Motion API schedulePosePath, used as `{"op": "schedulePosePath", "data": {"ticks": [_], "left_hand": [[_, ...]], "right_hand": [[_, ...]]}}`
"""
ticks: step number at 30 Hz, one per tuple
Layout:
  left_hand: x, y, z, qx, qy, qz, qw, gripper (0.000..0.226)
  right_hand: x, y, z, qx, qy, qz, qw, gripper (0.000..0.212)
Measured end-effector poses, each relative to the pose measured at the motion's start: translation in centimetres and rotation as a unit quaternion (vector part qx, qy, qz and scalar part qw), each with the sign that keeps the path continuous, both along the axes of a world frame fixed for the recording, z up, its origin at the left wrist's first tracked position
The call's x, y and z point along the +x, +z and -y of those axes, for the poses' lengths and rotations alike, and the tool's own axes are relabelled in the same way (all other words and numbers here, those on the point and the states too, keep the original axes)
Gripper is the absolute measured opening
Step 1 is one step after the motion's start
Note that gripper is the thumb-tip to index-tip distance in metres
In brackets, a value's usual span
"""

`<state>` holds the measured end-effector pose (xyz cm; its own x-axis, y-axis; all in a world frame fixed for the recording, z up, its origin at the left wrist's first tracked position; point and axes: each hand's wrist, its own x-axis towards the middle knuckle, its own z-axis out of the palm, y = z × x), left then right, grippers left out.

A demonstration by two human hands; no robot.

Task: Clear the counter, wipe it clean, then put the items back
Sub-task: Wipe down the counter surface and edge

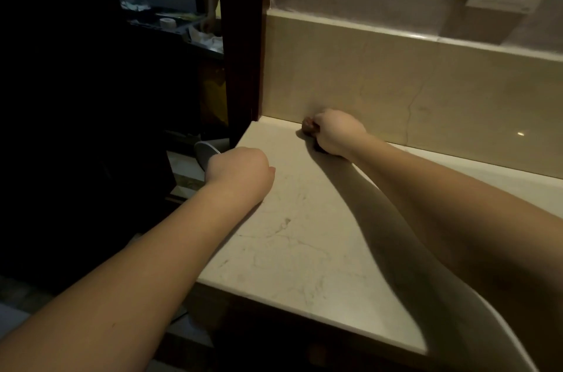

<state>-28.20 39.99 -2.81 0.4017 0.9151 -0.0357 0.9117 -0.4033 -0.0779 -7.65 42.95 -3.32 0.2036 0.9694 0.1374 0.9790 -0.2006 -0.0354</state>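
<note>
The right hand (336, 132) presses a brown cloth (308, 125) onto the counter (304, 237) at the backsplash (396, 91), fingers curled round it; too little of the cloth shows to tell its long axis. The left hand (239, 172) rests at the counter's left edge, fingers curled under, holding nothing visible.

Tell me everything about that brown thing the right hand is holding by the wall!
Only a little of the brown thing shows: a small, rounded, reddish-brown lump poking out past the curled fingers of the right hand. A darker bit peeks out under the hand. It sits on the pale counter, in the back corner next to the beige backsplash. What it is cannot be told; it may be a wiping cloth.
</note>
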Motion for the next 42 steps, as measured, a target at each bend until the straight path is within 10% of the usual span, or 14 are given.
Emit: {"op": "schedulePosePath", "data": {"ticks": [8, 35, 42], "left_hand": [[0.1, -0.3, -0.3, -0.004, 0.017, 0.028, 0.999, 0.025], [0.1, -0.9, -0.6, 0.016, 0.019, 0.051, 0.998, 0.034], [0.4, -0.4, -0.2, -0.001, 0.032, 0.045, 0.998, 0.030]], "right_hand": [[5.8, -0.4, 4.2, -0.017, -0.068, 0.053, 0.996, 0.007], [0.9, 0.0, 11.8, -0.034, 0.154, 0.034, 0.987, 0.011], [3.2, 0.0, 4.4, -0.015, 0.037, 0.038, 0.998, 0.024]]}}
